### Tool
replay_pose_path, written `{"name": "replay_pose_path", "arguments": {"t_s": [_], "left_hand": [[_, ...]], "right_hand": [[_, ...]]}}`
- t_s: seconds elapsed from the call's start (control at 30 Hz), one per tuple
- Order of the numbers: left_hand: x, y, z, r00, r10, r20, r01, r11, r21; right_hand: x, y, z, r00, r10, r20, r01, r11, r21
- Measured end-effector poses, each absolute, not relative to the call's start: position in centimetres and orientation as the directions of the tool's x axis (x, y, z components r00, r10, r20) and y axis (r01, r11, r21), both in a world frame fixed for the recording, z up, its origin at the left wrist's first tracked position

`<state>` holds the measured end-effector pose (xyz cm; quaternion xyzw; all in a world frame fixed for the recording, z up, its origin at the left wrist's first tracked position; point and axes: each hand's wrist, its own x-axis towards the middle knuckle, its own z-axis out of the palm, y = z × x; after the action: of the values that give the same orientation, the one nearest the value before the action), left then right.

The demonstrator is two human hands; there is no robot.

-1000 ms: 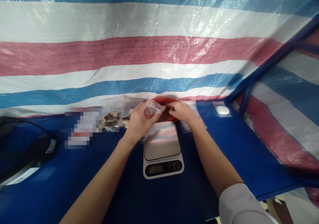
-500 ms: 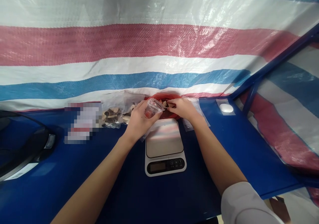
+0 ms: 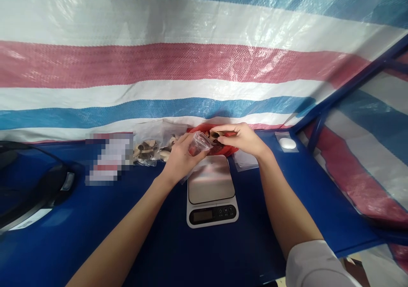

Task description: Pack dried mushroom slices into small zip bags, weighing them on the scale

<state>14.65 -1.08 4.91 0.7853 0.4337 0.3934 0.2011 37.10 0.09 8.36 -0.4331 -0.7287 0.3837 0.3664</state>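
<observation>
My left hand [image 3: 181,157] clamps one clear bag [image 3: 202,140]; my right hand [image 3: 245,140] pinches at least one brownish piece [image 3: 216,134] by one red container [image 3: 232,151]. One scale [image 3: 211,181] nearby.

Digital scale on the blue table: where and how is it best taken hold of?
Take the digital scale by its two side edges, level with its display, probably from the near side: it lies flat, and the red container sits close beyond its far end.
</observation>
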Motion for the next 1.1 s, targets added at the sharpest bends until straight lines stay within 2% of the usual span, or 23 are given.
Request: {"name": "replay_pose_path", "arguments": {"t_s": [0.13,0.23,0.43,0.6,0.9,1.1], "left_hand": [[14.9,-1.4,5.0,0.357,0.827,0.434,0.477,-0.561,0.676],[15.1,-1.7,5.0,0.391,0.820,0.418,0.430,-0.564,0.705],[15.0,-1.6,4.9,0.424,0.798,0.428,0.371,-0.585,0.722],[14.9,-1.6,4.7,0.419,0.814,0.402,0.363,-0.556,0.748],[14.8,-1.3,4.3,0.353,0.852,0.387,0.347,-0.503,0.792],[14.6,-1.3,4.9,0.341,0.856,0.388,0.319,-0.493,0.809]], "right_hand": [[36.7,-1.1,9.9,-0.440,0.881,0.174,0.299,0.327,-0.896],[36.2,-1.5,10.2,-0.517,0.834,0.191,0.291,0.381,-0.878],[35.2,-1.8,10.8,-0.558,0.809,0.183,0.456,0.483,-0.747],[34.9,-2.2,11.6,-0.615,0.774,0.151,0.475,0.517,-0.713],[35.0,-2.0,11.0,-0.581,0.786,0.211,0.471,0.536,-0.700],[35.9,-1.6,10.5,-0.489,0.825,0.282,0.382,0.493,-0.782]]}}
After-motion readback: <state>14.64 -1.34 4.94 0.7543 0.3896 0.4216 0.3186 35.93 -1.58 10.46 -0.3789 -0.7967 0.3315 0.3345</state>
